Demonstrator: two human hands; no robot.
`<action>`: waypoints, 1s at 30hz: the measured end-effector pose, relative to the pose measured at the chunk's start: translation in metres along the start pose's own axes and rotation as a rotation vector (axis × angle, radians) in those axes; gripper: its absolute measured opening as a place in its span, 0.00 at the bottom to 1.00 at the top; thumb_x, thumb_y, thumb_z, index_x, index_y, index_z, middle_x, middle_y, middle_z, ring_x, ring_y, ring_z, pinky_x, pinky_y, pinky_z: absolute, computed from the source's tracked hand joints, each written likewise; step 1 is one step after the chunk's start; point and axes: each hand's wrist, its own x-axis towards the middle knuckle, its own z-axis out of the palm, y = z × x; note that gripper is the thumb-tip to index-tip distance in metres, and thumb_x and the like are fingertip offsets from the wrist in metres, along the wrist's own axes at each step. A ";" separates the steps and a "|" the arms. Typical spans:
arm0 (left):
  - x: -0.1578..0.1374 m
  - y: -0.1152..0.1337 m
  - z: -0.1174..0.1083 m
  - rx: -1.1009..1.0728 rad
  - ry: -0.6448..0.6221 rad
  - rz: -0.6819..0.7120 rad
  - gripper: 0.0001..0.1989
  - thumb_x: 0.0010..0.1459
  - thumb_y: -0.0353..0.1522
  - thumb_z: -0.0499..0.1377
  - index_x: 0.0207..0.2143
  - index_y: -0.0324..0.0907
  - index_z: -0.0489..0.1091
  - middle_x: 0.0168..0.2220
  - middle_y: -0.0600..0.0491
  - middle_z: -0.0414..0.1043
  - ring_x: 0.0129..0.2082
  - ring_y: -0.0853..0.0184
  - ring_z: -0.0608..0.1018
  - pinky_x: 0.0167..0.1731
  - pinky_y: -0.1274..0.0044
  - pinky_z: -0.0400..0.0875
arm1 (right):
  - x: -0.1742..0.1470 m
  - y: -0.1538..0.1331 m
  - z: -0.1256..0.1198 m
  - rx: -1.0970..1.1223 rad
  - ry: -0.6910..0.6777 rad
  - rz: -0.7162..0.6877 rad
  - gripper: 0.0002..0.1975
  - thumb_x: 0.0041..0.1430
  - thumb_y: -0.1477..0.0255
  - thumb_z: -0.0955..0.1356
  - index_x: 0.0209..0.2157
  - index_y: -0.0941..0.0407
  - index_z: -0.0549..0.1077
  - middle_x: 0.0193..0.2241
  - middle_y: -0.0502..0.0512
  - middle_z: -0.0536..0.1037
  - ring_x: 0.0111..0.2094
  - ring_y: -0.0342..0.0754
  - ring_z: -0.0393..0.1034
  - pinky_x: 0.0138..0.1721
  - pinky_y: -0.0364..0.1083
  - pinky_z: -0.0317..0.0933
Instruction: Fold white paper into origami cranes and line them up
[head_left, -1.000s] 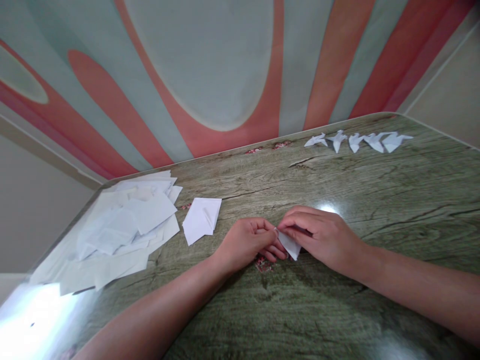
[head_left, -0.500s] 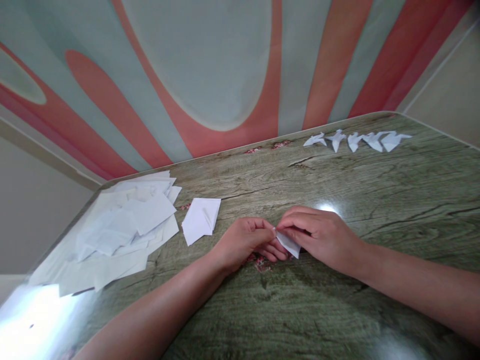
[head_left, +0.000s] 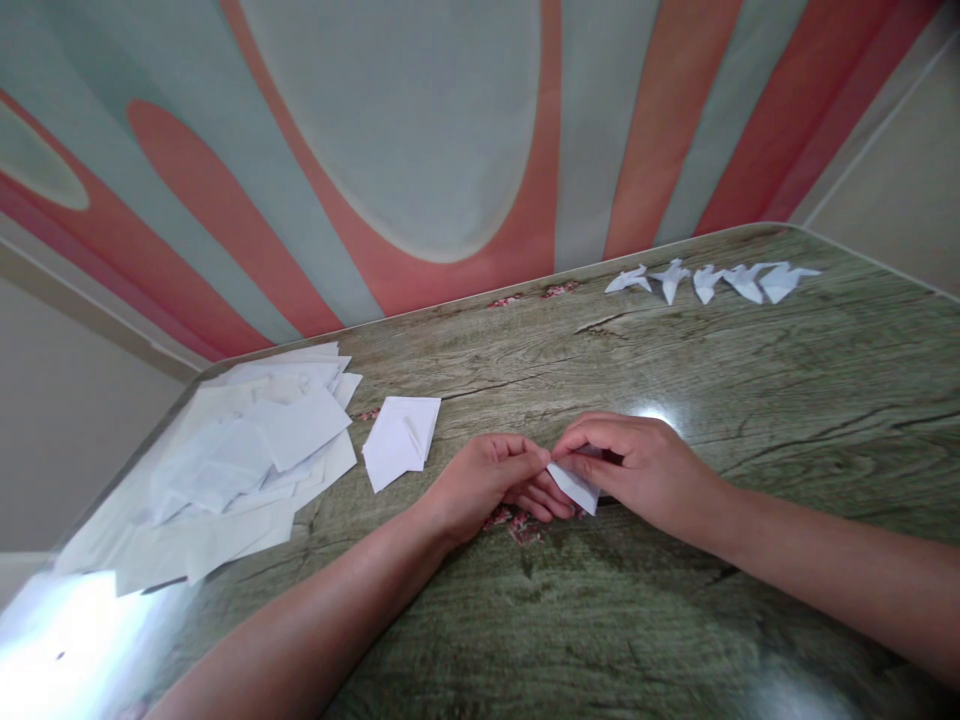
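Wood-grain tabletop (head_left: 480, 640) underlies the left hand (head_left: 495, 480) and right hand (head_left: 652, 470), each with fingertips pinched on one folded paper (head_left: 577, 488); loose sheets (head_left: 307, 425) lie to their left.

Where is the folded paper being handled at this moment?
In the head view, the folded paper is right of and below centre, held between the left hand and the right hand, with small white sheets to its left.
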 end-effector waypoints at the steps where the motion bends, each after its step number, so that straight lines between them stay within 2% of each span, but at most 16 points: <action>1: 0.000 0.001 0.000 0.009 0.026 -0.001 0.12 0.56 0.36 0.60 0.29 0.34 0.66 0.26 0.45 0.78 0.25 0.66 0.81 0.27 0.80 0.73 | 0.000 -0.001 0.000 0.001 0.008 0.053 0.06 0.57 0.75 0.67 0.35 0.53 0.76 0.30 0.48 0.78 0.31 0.42 0.71 0.32 0.42 0.64; 5: 0.001 0.003 0.001 0.044 0.125 0.005 0.11 0.57 0.34 0.58 0.27 0.35 0.67 0.24 0.47 0.77 0.22 0.69 0.79 0.25 0.80 0.73 | 0.002 -0.001 -0.001 0.161 -0.003 0.309 0.14 0.54 0.70 0.69 0.44 0.54 0.72 0.28 0.50 0.77 0.25 0.43 0.70 0.24 0.41 0.64; 9: 0.001 0.003 0.002 0.053 0.159 0.007 0.09 0.56 0.33 0.58 0.28 0.35 0.67 0.24 0.49 0.77 0.22 0.69 0.79 0.24 0.80 0.73 | 0.004 0.001 -0.002 0.289 -0.067 0.436 0.09 0.56 0.66 0.66 0.36 0.56 0.72 0.25 0.50 0.75 0.24 0.43 0.69 0.20 0.40 0.64; 13: 0.001 0.003 0.003 0.071 0.159 0.007 0.09 0.56 0.33 0.57 0.27 0.36 0.66 0.24 0.48 0.77 0.22 0.68 0.79 0.24 0.80 0.73 | 0.003 0.000 -0.002 0.246 -0.057 0.437 0.07 0.56 0.66 0.66 0.33 0.56 0.72 0.23 0.49 0.73 0.22 0.42 0.67 0.21 0.40 0.62; 20: 0.001 0.000 0.007 0.156 0.143 0.048 0.09 0.57 0.34 0.57 0.27 0.38 0.63 0.24 0.48 0.78 0.23 0.69 0.79 0.23 0.81 0.70 | 0.001 -0.004 -0.001 0.072 -0.007 0.330 0.05 0.55 0.71 0.66 0.31 0.55 0.74 0.21 0.48 0.75 0.22 0.42 0.68 0.23 0.41 0.60; 25: 0.001 -0.001 0.009 0.161 0.144 0.052 0.09 0.57 0.34 0.56 0.28 0.39 0.62 0.24 0.49 0.77 0.22 0.69 0.79 0.22 0.82 0.69 | 0.001 -0.004 0.001 0.097 0.006 0.330 0.05 0.54 0.73 0.65 0.33 0.55 0.73 0.21 0.47 0.75 0.21 0.42 0.69 0.22 0.41 0.61; 30: 0.001 0.000 0.008 0.183 0.157 0.041 0.08 0.57 0.34 0.55 0.28 0.39 0.62 0.23 0.50 0.77 0.22 0.69 0.78 0.22 0.81 0.69 | 0.001 -0.001 0.003 0.298 -0.037 0.373 0.09 0.56 0.73 0.64 0.40 0.54 0.70 0.23 0.47 0.75 0.23 0.43 0.70 0.24 0.41 0.64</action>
